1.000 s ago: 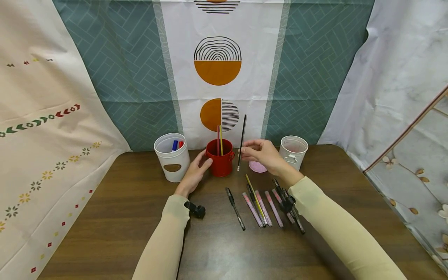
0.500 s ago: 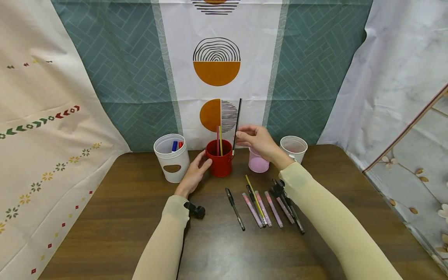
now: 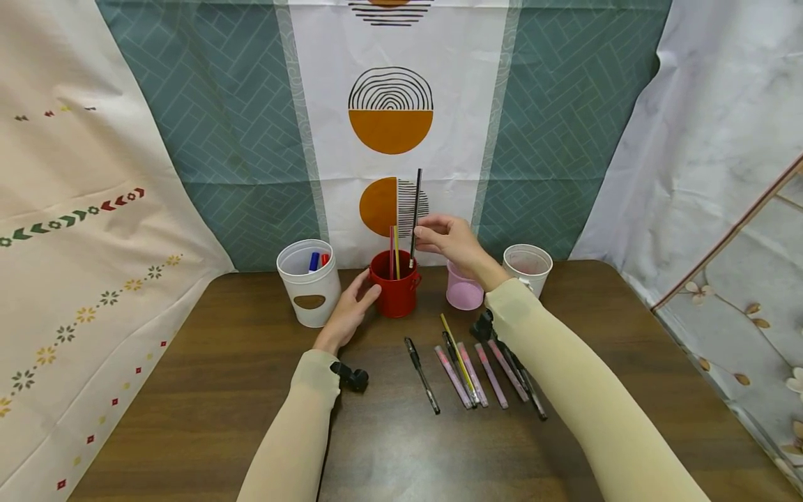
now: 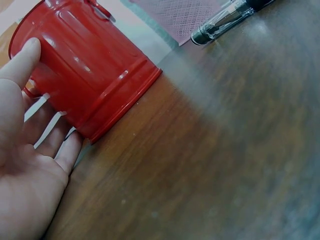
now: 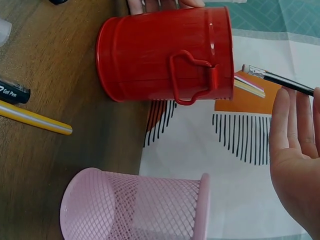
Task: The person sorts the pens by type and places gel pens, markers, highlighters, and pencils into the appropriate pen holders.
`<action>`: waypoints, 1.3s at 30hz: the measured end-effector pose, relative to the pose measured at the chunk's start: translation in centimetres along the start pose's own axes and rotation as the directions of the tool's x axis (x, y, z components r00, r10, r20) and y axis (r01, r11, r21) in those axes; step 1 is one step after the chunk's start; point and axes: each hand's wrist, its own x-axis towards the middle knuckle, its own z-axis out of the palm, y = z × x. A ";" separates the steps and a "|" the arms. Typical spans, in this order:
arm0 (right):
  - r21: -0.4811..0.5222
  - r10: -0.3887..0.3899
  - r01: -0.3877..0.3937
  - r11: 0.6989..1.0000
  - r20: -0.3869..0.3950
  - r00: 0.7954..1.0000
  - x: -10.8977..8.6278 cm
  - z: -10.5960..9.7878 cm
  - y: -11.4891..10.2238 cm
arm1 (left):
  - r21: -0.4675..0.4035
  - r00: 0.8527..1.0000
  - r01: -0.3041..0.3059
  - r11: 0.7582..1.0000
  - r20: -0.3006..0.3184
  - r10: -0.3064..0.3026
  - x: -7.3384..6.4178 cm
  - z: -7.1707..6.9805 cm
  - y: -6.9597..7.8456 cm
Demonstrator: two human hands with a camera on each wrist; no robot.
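Observation:
My right hand (image 3: 453, 242) pinches a black pencil (image 3: 417, 199) between thumb and fingers. It stands nearly upright, its eraser end down at the mouth of the red metal bucket (image 3: 397, 298). In the right wrist view the pencil's eraser and silver ferrule (image 5: 256, 71) show just off the bucket's rim. My left hand (image 3: 343, 315) holds the bucket at its left side, thumb on the near wall (image 4: 75, 65) and fingers round behind. A yellow pencil (image 3: 396, 244) and a pink one (image 3: 392, 244) stick up from the bucket.
A white bucket (image 3: 314, 307) with blue and red markers stands left. A pink mesh cup (image 3: 464, 293) and a white pail (image 3: 533, 254) stand right. In front lie a black gel pen (image 3: 422, 373), a yellow pencil (image 3: 461, 355), pink pens (image 3: 491, 375) and more black pens (image 3: 532, 394).
My right hand has lifted the black pencil up and leftward, from beside the red bucket to over its mouth. The left hand has stayed on the bucket.

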 end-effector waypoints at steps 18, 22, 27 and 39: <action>-0.051 0.048 -0.048 0.998 0.003 0.999 0.4 1.0 2.1 | 0.014 1.000 0.006 1.000 0.008 -0.006 -0.1 -0.1 0.0; -0.044 0.050 -0.049 0.998 0.003 0.999 0.5 1.3 2.3 | 0.012 1.000 0.013 1.000 0.009 -0.013 -0.1 -0.1 0.1; -0.037 0.058 -0.058 0.998 0.006 0.998 0.5 1.4 2.5 | 0.010 1.000 0.012 1.000 0.004 -0.012 0.0 -0.1 -0.1; -0.209 -0.015 0.029 0.978 0.070 0.997 -1.3 0.0 1.0 | 0.001 1.000 0.005 1.000 0.004 -0.005 0.0 -0.1 -0.2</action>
